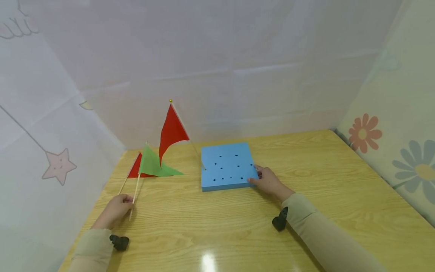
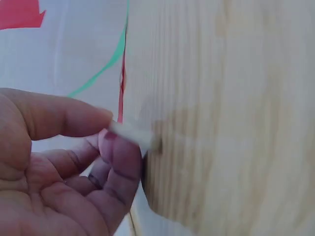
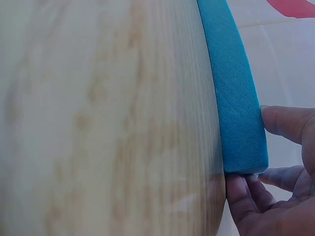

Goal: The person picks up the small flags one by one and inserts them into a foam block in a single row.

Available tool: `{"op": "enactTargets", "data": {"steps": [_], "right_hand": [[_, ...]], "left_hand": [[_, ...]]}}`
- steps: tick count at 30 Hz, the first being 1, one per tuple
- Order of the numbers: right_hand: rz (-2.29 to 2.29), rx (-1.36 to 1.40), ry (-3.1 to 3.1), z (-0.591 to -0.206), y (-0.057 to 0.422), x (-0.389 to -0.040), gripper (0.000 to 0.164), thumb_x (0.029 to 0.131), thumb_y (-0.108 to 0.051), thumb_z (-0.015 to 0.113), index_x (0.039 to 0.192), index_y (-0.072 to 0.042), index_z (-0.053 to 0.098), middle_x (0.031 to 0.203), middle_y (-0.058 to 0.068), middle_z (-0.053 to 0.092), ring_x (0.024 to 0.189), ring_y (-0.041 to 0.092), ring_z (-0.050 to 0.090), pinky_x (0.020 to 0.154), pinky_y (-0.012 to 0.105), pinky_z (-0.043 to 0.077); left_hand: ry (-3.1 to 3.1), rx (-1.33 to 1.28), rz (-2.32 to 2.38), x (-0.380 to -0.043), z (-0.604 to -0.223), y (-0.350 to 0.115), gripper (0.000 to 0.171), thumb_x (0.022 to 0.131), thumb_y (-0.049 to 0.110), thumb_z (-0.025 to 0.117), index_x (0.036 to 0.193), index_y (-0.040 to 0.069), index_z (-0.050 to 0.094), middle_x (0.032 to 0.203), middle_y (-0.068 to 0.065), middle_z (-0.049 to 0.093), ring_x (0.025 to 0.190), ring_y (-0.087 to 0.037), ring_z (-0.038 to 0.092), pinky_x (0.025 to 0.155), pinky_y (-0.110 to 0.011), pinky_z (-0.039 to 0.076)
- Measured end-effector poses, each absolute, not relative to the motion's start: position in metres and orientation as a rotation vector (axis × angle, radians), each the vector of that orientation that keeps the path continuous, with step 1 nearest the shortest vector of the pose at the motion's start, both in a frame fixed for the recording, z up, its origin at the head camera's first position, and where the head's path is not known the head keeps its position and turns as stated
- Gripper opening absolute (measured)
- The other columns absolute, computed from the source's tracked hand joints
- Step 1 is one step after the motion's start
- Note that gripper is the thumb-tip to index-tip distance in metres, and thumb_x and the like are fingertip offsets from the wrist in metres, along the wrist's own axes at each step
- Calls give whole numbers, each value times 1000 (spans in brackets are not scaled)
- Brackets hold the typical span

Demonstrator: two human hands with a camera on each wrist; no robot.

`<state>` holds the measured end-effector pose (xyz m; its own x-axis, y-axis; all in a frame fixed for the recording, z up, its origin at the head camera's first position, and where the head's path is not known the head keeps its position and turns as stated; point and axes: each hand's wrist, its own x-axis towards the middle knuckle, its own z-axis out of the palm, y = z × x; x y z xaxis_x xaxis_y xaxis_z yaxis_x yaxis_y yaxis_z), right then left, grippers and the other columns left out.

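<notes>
My left hand [image 1: 116,209] pinches the wooden stick of a green flag [image 1: 149,165] between thumb and fingers; in the left wrist view the stick's end [image 2: 140,136] pokes out past the fingertips, just over the table. Behind it, a red flag [image 1: 134,168] lies at the table's left side, partly covered by the green one. At the near right corner of a blue foam block [image 1: 227,162], my right hand [image 1: 270,182] holds on, thumb on the top face and fingers against the side [image 3: 241,108]. Another red flag [image 1: 172,128] stands in the block's left edge, leaning left.
Several dark holes dot the block's top. The wooden table [image 1: 190,226] stretches around it. A pale cloth backdrop [image 1: 231,94] rises behind the far table edge, with printed flowers [image 1: 365,133] on the right and a star [image 1: 59,166] on the left.
</notes>
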<state>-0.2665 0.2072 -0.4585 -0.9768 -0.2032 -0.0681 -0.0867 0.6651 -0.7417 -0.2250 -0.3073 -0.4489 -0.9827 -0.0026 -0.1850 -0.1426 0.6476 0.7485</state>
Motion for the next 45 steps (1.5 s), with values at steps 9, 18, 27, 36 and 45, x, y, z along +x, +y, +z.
{"op": "enactTargets", "data": {"steps": [9, 18, 27, 36, 45], "right_hand": [[-1212, -227, 2733, -458, 207, -267, 74, 100, -21, 69, 153, 15, 31, 137, 40, 50, 127, 50, 51, 101, 58, 47], [-1230, -233, 2731, -458, 206, -265, 74, 100, -20, 69, 154, 15, 32, 138, 40, 50, 126, 48, 51, 98, 57, 48], [-1242, -209, 2721, -459, 206, -265, 74, 101, -19, 69, 154, 14, 31, 137, 40, 50, 128, 50, 50, 101, 58, 47], [-1249, -218, 2720, -460, 205, -265, 72, 101, -19, 69, 154, 14, 32, 138, 41, 49, 129, 51, 49, 101, 58, 46], [-1254, -217, 2719, -461, 206, -266, 73, 100, -19, 69, 153, 15, 32, 137, 40, 50, 128, 50, 50, 102, 58, 46]], "left_hand": [[2576, -136, 1567, -223, -439, -289, 24, 104, 3, 54, 121, -13, 50, 101, -14, 62, 86, -17, 60, 75, -31, 56], [2530, -114, 1784, -226, -434, -272, 28, 105, 2, 57, 125, -16, 51, 104, -13, 65, 89, -13, 66, 81, -30, 59], [2515, -38, 1909, -228, -428, -255, 24, 103, 0, 59, 122, -13, 50, 99, -6, 58, 86, -9, 64, 85, -33, 59], [2518, 21, 2069, -239, -418, -227, 17, 104, -3, 56, 120, -7, 53, 101, -10, 60, 86, -10, 65, 81, -26, 59], [2595, 38, 2045, -245, -409, -201, 19, 103, -1, 59, 119, -9, 56, 102, -8, 63, 85, -7, 65, 83, -30, 60]]}}
